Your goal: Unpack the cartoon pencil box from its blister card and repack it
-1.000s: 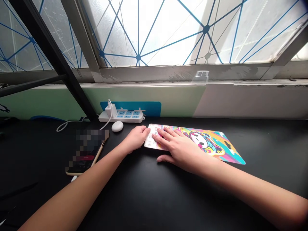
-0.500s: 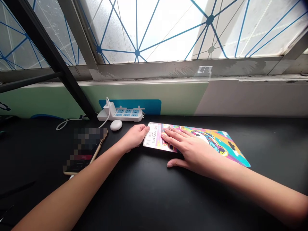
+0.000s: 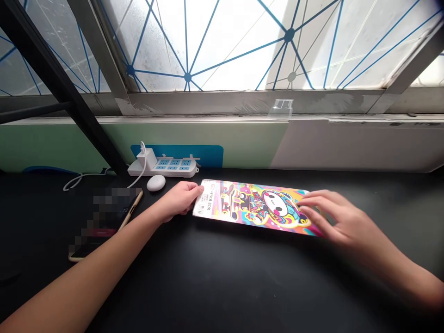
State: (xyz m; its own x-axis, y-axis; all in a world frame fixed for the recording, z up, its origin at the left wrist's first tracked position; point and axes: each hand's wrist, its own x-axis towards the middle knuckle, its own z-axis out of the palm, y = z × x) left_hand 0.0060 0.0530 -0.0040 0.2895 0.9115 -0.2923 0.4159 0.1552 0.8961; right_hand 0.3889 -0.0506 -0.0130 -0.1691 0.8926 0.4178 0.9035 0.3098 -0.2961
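A flat, brightly printed pencil box lies on the black table, its label reading "PENCIL BOX" at the left end. A cartoon figure runs sideways along its face. My left hand pinches the box's left edge between thumb and curled fingers. Over the right end hovers or rests my right hand, fingers apart and slightly bent; whether they touch the surface is hard to tell. That hand hides the box's right end.
A white power strip with a charger plugged in stands by the wall. In front of it sits a white oval object. A pixelated phone-like device lies beside my left forearm. A black slanted post rises at the left.
My right hand has slid right along the pencil box, from its middle to the right end, uncovering the cartoon. My left hand keeps its pinch. The view has shifted slightly.
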